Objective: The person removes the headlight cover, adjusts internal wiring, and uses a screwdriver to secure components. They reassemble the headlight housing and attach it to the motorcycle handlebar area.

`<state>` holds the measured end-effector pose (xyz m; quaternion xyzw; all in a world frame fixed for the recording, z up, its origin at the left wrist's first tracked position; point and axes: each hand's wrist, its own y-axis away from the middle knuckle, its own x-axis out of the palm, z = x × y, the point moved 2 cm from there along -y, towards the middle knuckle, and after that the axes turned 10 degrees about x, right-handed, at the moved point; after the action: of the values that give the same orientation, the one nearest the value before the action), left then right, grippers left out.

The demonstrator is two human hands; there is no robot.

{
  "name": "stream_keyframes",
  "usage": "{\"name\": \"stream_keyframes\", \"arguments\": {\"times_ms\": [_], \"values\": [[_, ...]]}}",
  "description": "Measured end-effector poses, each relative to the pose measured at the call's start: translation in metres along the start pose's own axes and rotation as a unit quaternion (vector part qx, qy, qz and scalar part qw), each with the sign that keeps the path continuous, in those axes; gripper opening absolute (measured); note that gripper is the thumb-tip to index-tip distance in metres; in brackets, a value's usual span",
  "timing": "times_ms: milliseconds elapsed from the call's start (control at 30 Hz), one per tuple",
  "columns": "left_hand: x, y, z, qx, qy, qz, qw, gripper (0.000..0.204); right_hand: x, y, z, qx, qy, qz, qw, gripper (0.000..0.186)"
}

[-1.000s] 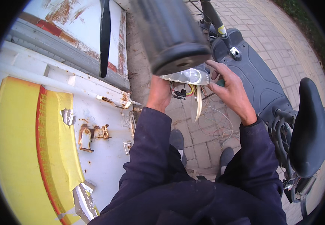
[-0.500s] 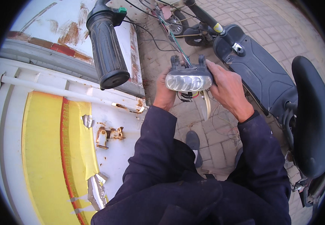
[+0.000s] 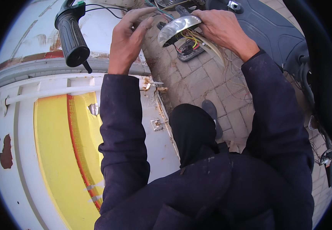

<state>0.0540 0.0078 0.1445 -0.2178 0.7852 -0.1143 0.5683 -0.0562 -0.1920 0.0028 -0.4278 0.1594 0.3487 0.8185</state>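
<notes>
A clear-lensed headlight [image 3: 176, 27] is held up near the top of the view, tilted, with its open back toward me. My right hand [image 3: 227, 30] grips its right end. Yellow, red and black wires [image 3: 191, 38] hang out of the back, along with a pale strip [image 3: 214, 49]. Just left of the headlight, my left hand [image 3: 127, 40] is raised with thumb and index finger apart, holding nothing. Its fingertips are close to a bundle of teal and other thin wires [image 3: 164, 13]; whether they touch it I cannot tell.
A black handlebar grip [image 3: 73, 40] juts out at upper left. Beside me stands a white metal panel [image 3: 150, 149] with a yellow sheet [image 3: 54, 134]. At right are a scooter's dark footboard [image 3: 265, 27] and black seat [image 3: 315, 50]. Brick paving [image 3: 196, 86] lies below.
My left hand has let go of the headlight and moved up and left. The headlight, in my right hand, has risen in view and tilted, exposing its wired back. The view has shifted too.
</notes>
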Motion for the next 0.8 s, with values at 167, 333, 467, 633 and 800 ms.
{"name": "stream_keyframes", "arguments": {"times_ms": [167, 333, 467, 633, 800], "values": [[0.016, -0.041, -0.005, 0.073, -0.065, 0.204, 0.974, 0.024, -0.012, -0.003, 0.008, -0.015, -0.023, 0.006, 1.0, 0.019], [0.017, -0.054, 0.0, 0.024, -0.068, 0.294, 0.953, 0.019, -0.013, -0.011, 0.01, -0.013, 0.01, 0.037, 0.999, 0.019], [0.017, -0.057, 0.005, 0.083, -0.032, 0.278, 0.957, 0.018, -0.015, -0.014, 0.009, -0.03, -0.013, 0.008, 0.999, 0.019], [0.014, -0.051, 0.018, -0.14, 0.126, 0.318, 0.929, 0.018, -0.008, -0.013, 0.012, -0.021, 0.002, 0.039, 0.999, 0.021], [0.0, -0.051, 0.014, -0.177, 0.076, 0.339, 0.921, 0.022, -0.001, -0.009, 0.017, -0.047, 0.003, 0.004, 0.999, 0.019]]}}
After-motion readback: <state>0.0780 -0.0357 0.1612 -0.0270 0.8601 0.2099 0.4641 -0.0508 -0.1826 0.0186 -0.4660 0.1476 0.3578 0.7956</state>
